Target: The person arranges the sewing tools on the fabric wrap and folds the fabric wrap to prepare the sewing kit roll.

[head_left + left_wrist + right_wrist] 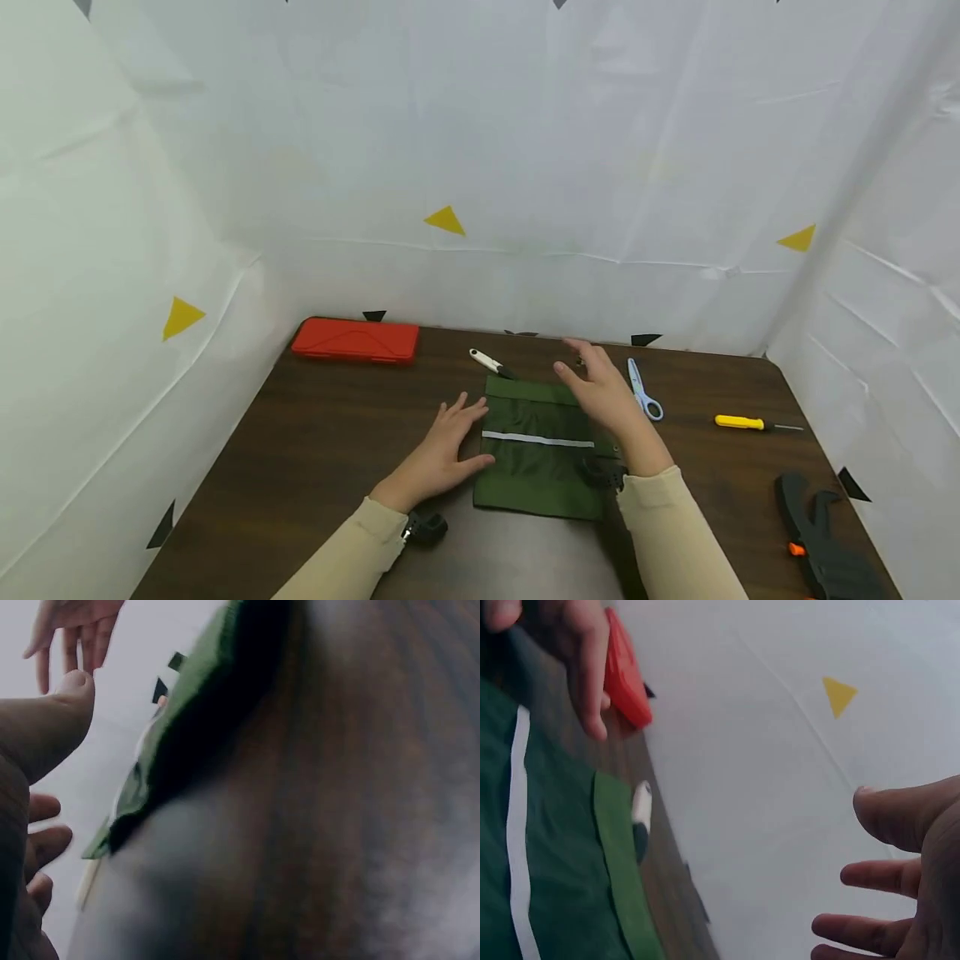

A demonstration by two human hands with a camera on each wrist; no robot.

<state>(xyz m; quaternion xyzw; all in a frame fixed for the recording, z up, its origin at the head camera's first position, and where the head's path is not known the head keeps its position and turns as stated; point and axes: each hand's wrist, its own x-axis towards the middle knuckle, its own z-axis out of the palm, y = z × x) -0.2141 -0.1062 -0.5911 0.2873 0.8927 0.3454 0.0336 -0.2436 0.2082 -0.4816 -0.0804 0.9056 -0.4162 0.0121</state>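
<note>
A dark green fabric pouch with a white strip across it lies flat on the table before me. My left hand is at its left edge, fingers spread and holding nothing; whether it touches the cloth I cannot tell. Over the pouch's upper right corner hovers my right hand, thumb apart from the fingers, also holding nothing. In the right wrist view the right hand shows loosely extended fingers. Behind the pouch lies a white-and-black handled tool, its far end hidden. Light blue scissors lie just right of the right hand.
A red case sits at the table's back left. To the right lie a yellow-handled screwdriver and, nearer me, a black clamp with orange parts. White sheeting walls in the dark wooden table at the back and sides.
</note>
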